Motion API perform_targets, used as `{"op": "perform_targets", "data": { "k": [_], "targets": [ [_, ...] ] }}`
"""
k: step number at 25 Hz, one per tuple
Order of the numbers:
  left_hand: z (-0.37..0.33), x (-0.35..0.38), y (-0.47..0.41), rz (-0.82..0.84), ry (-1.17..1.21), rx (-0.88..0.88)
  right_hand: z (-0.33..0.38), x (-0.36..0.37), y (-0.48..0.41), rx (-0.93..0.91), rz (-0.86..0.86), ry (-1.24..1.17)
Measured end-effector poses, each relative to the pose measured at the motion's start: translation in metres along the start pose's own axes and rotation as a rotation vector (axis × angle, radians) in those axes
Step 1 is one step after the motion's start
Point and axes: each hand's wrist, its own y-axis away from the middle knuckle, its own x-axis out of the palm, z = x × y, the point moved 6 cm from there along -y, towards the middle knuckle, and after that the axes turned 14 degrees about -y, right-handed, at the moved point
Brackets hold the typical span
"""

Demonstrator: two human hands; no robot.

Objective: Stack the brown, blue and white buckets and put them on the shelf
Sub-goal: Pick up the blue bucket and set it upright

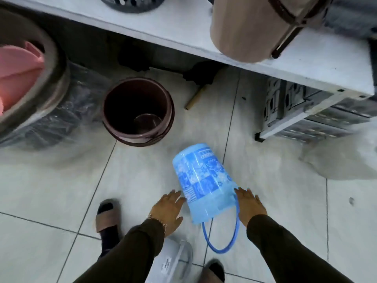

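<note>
A patterned blue bucket (202,180) hangs tilted over the tiled floor, bottom pointing away from me, its blue handle dangling below. My left hand (168,209) presses flat against its left side and my right hand (250,203) against its right side near the rim, so both hold it between them. The brown bucket (138,111) stands upright and empty on the floor beyond it. A white bucket (173,260) is partly hidden under my left arm at the bottom. The white shelf (183,31) runs across the top.
A beige bucket with a brown handle (244,29) and a grey perforated basket (132,4) sit on the shelf. Grey crates (306,111) fill the space under its right end. A large tub with pink items (24,78) stands left. My sandalled feet are below.
</note>
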Motion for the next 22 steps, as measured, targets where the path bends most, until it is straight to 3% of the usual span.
{"op": "perform_targets", "data": {
  "k": [1,3,5,9,12,16,18,22],
  "targets": [
    [-0.005,0.008,0.001,0.01,0.03,-0.015,-0.002,0.001,-0.006,0.015,0.024,-0.045],
    [-0.095,0.065,-0.033,0.101,0.106,-0.008,-0.078,0.031,-0.014,0.066,-0.005,-0.189],
    [-0.1,0.07,-0.036,0.094,0.186,-0.091,-0.071,0.024,-0.026,0.0,-0.097,-0.273],
    [-0.108,0.071,-0.056,-0.048,0.37,-0.287,-0.079,0.022,-0.038,-0.076,-0.318,-0.376],
    [-0.109,0.047,-0.061,-0.216,0.422,-0.25,-0.091,0.002,-0.035,-0.155,-0.466,-0.425],
    [-0.097,-0.034,-0.09,-0.404,0.606,-0.301,-0.113,-0.082,-0.047,-0.19,-0.65,-0.585],
    [-0.097,-0.068,-0.118,-0.384,0.711,-0.326,-0.128,-0.114,-0.058,-0.125,-0.658,-0.639],
    [-0.105,-0.089,-0.168,-0.318,1.005,-0.368,-0.174,-0.118,-0.074,0.109,-0.503,-0.671]
  ]
}}
